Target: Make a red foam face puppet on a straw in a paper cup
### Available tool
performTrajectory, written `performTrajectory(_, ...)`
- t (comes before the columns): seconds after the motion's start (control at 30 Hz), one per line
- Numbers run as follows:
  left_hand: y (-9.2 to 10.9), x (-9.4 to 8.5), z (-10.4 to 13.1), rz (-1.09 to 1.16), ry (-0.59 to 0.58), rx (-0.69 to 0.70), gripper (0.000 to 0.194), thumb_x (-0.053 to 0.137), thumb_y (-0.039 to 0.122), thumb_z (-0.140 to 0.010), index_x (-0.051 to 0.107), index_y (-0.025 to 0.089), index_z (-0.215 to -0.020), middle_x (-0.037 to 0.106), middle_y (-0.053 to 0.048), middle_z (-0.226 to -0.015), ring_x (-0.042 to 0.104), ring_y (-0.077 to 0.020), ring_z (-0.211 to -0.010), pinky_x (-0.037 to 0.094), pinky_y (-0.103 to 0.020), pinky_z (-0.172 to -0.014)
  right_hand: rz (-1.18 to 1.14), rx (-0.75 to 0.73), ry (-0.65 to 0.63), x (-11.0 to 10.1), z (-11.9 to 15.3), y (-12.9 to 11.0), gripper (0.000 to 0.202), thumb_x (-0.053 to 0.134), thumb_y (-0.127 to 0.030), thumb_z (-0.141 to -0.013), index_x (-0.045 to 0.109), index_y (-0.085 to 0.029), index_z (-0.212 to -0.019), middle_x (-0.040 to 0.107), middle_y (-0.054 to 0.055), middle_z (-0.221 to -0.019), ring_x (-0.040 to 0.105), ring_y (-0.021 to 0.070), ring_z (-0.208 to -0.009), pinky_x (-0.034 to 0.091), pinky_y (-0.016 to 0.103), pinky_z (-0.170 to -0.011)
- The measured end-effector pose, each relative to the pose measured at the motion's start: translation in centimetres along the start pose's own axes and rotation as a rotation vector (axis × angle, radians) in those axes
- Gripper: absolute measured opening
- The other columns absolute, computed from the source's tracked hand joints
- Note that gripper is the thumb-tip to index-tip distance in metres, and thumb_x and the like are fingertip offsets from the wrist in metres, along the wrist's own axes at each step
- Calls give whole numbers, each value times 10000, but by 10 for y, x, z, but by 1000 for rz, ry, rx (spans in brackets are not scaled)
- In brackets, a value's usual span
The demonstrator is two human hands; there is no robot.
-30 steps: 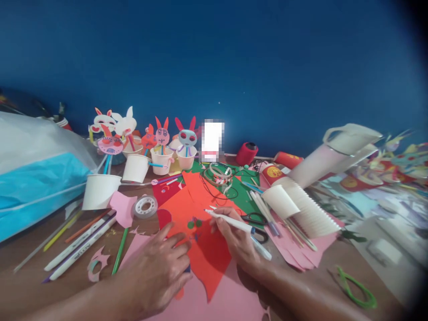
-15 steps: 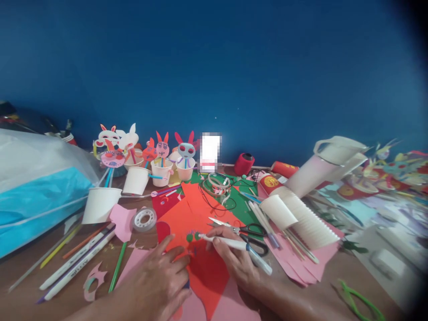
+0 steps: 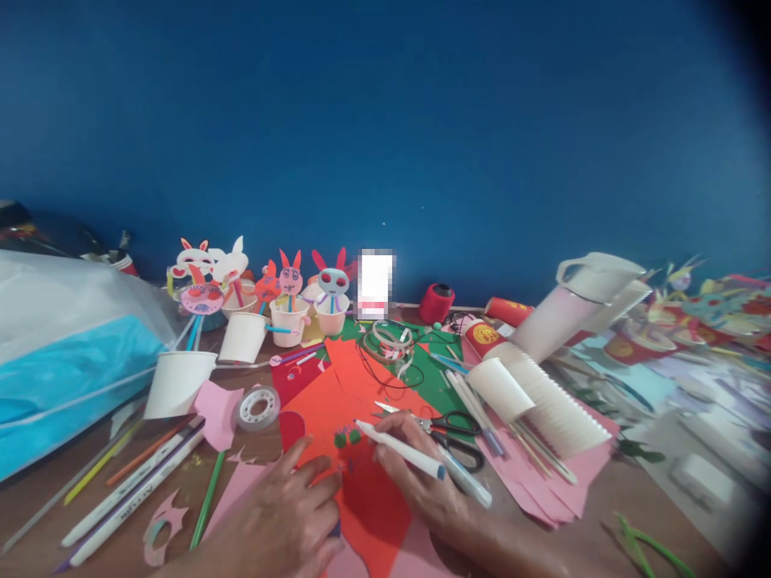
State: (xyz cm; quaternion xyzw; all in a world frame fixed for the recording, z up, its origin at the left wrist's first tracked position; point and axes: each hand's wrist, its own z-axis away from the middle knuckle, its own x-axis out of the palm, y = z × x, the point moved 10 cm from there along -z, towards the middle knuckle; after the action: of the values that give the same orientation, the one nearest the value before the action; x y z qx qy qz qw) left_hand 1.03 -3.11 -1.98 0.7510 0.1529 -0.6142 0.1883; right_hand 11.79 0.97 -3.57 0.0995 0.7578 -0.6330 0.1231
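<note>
- At the near edge of the brown wooden surface [image 3: 596,538], smooth pink paper [image 3: 422,554] lies under a flat orange sheet [image 3: 373,514] with a pointed end
- The left hand [image 3: 289,506] lies palm down across the orange sheet, fingers spread; a small dark blue thing [image 3: 336,530] shows by its thumb, and I cannot tell whether the hand grips it
- The right hand [image 3: 422,482] pinches a slim white marker [image 3: 409,452] in a narrow grip, its tip at or just over the orange sheet
- Done so far, I'd say: two round green eyes [image 3: 340,441] with thin purple lash strokes above and fainter marks beneath; the drawn face is uncut, and most of the orange around it is unmarked
- Black-handled scissors [image 3: 458,421], blades slightly parted, lie beside the right hand
- Toward the left edge, a ring-shaped tape roll [image 3: 244,409] sits near a tilted white paper cup [image 3: 181,385]
- Toward the far edge, rabbit-eared paper puppets [image 3: 290,279] stand in cups before a matte blue wall [image 3: 385,120]
</note>
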Motion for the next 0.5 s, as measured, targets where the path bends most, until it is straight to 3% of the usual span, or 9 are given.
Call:
performTrajectory(0.2,0,1,1,-5,9,-2,153,473,284,-839,609,216,-861,654,-39,-930,543,-190,-983,206,-384,-1023,20,-62,-2,1,0,1,89,451,-245,-819,528,-229,-861,536,-7,-752,517,127,-655,453,225,-646)
performTrajectory(0.5,0,4,0,5,-19,6,154,475,278,-839,612,210,-845,650,-33,-904,550,-187,-953,183,-412,-1035,45,-22,-61,1,2,-1,88,462,-258,-825,536,-240,-870,542,-8,-756,520,132,-668,442,219,-635)
